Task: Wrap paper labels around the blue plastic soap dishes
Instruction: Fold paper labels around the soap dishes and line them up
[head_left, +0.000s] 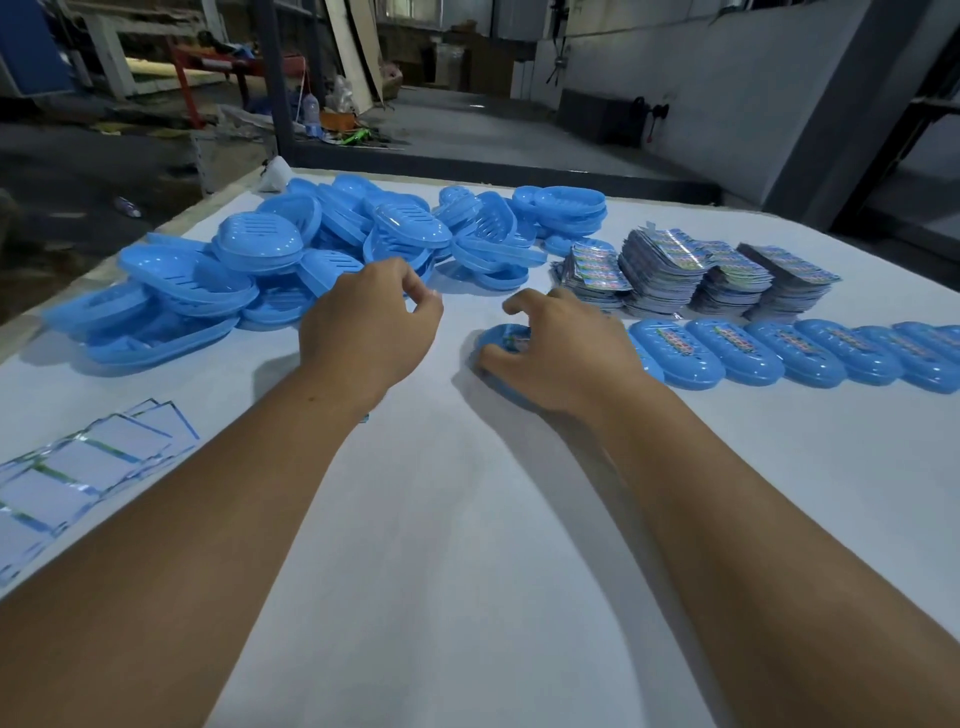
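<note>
My right hand (558, 353) rests on a blue soap dish with a printed label (501, 340), gripping it against the white table (467, 519). My left hand (371, 322) hovers empty, fingers curled, just in front of a loose pile of bare blue soap dishes (291, 260). Labelled dishes (779, 353) lie in a row to the right of my right hand. Stacks of printed paper labels (696, 275) stand behind that row. More labels (78, 467) lie face down at the table's left edge.
The table's far edge (519, 179) meets a concrete floor with clutter and a dark metal post (275, 78). A grey wall (727, 78) rises at the back right.
</note>
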